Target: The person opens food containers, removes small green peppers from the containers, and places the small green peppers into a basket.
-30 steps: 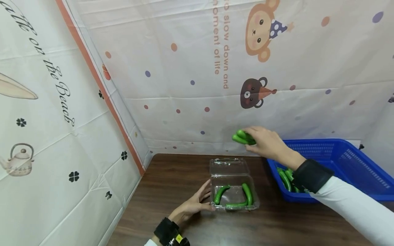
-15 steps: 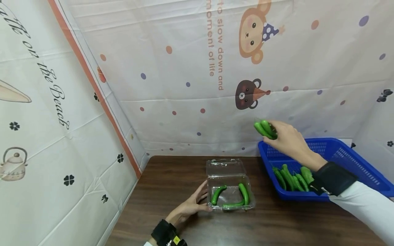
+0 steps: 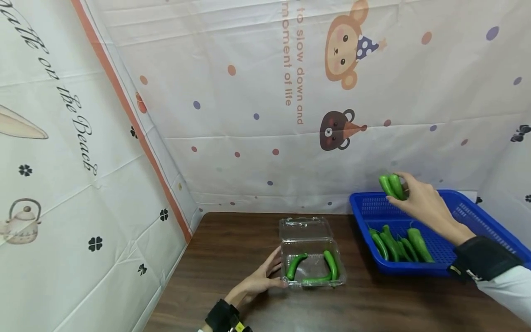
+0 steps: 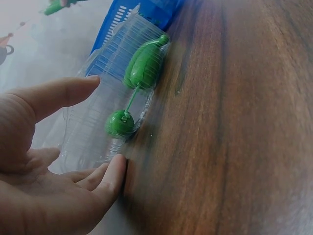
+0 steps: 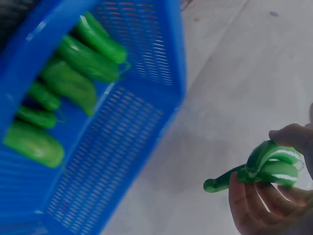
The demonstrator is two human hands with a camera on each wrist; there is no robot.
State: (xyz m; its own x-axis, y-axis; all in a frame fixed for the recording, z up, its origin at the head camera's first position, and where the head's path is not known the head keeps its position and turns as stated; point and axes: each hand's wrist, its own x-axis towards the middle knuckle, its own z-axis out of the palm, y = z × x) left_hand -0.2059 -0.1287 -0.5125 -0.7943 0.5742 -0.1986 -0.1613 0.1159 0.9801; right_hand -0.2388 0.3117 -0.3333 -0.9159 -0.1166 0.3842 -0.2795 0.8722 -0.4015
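Packing peppers looks like it's partway done from where I'm standing. That clear plastic clamshell box (image 3: 312,258) sits open on the dark wooden surface (image 3: 249,240), lid flipped back, with three curved green chili peppers (image 3: 317,267) already lying in its tray. There's room for more in there, I'd say.

The person's left hand (image 3: 259,281) rests against the left side of the box with fingers (image 4: 63,93) loose and mostly straight, more steadying it than grabbing it.

The right hand (image 3: 419,200) is up in the air over the far left corner of the blue perforated plastic basket (image 3: 477,216), fingers curled around a couple of green peppers (image 3: 392,186). The right wrist view shows them pinched in the fingertips (image 5: 244,205), stem end poking out, well above the basket.

A small heap of loose green peppers (image 3: 398,244) lies in the basket's near left corner, just right of the box.

So my guess: a few in, a pair in hand that isn't placed anywhere yet, a pile left, and the lid not closed.
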